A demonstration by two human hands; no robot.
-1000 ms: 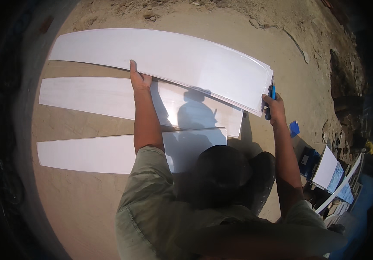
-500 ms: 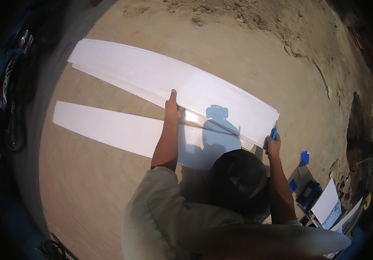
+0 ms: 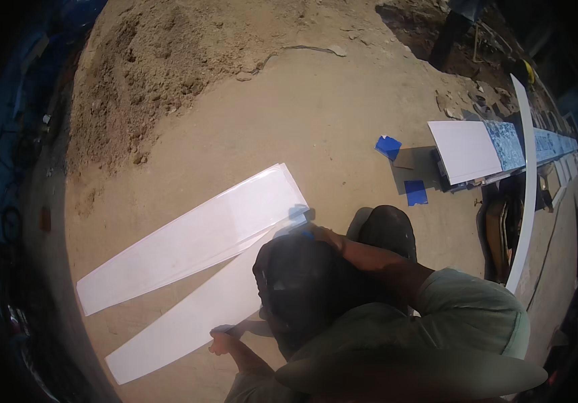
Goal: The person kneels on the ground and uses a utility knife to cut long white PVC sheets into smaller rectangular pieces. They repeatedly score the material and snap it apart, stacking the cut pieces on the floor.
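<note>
Two long white panels lie on the sandy ground, tapering toward the lower left. My left hand (image 3: pixel 224 342) grips the near edge of the lower panel (image 3: pixel 174 336). The upper panel (image 3: pixel 188 235) lies beyond it, and their right ends come together. My right hand (image 3: pixel 326 238) is by that right end, partly hidden behind my dark knee (image 3: pixel 302 285). A bit of a slim blue tool (image 3: pixel 309 235) shows at its fingers; its exact kind is not clear.
At the right, a white and blue-patterned sheet (image 3: pixel 460 151) lies over a stack of things. A long narrow white strip (image 3: pixel 527 174) curves past it. Blue scraps (image 3: pixel 416 193) lie on the ground. A heap of loose soil (image 3: pixel 127 87) rises at the far left.
The view has swung round to the right, bringing the stack into fuller sight. My left hand has gone from the upper panel to the lower panel's near edge. The right hand remains near the panels' right end.
</note>
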